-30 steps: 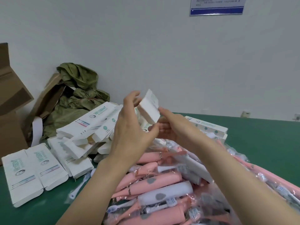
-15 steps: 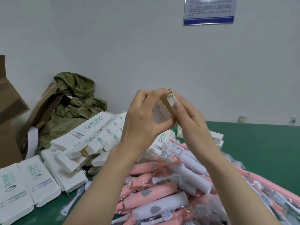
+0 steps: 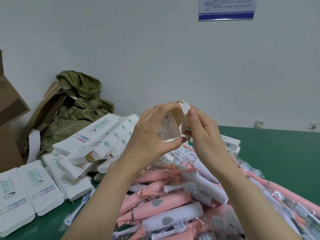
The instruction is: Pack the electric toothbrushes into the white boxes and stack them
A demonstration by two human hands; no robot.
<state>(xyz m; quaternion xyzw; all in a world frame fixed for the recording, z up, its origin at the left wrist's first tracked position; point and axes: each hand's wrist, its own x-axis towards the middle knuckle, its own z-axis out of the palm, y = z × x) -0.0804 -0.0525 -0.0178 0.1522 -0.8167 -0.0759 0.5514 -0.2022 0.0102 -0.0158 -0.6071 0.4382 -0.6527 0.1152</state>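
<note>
White box (image 3: 174, 125) is up above the toothbrush pile (image 3: 173, 205), pinched by left hand (image 3: 150, 137) & right hand (image 3: 204, 134), end flaps not closed. Left of pile, other boxes (image 3: 97, 142) lie loose, unstacked. Approx. all packing is left, I judge.

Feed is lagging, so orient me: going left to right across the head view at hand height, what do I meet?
Carton → green bag → box pile → left hand → held box → right hand → table.
</note>
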